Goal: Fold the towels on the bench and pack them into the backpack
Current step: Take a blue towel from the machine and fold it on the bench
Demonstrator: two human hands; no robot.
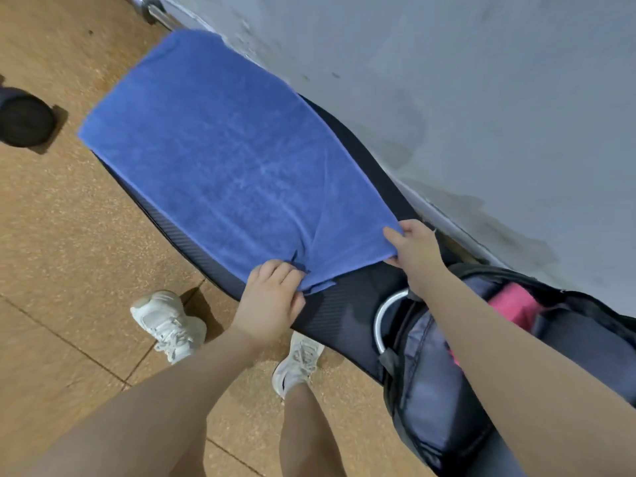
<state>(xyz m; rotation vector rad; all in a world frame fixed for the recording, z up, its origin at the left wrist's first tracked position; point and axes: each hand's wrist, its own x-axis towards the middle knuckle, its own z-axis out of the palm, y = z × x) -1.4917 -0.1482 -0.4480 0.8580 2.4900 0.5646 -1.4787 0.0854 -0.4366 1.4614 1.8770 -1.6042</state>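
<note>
A blue towel (223,149) lies spread flat along the black padded bench (347,315). My left hand (272,301) grips the towel's near left corner, bunching the cloth there. At the near right corner my right hand (414,251) pinches the edge between thumb and fingers. An open dark backpack (433,390) rests on the bench's near end, under my right forearm. Something pink (512,306), folded, shows inside it.
A grey wall (481,98) runs close along the bench's far side. A dark round weight (24,120) sits on the tan floor at the left. My two white shoes (168,325) stand on the floor beside the bench. A metal ring (387,315) shows by the backpack.
</note>
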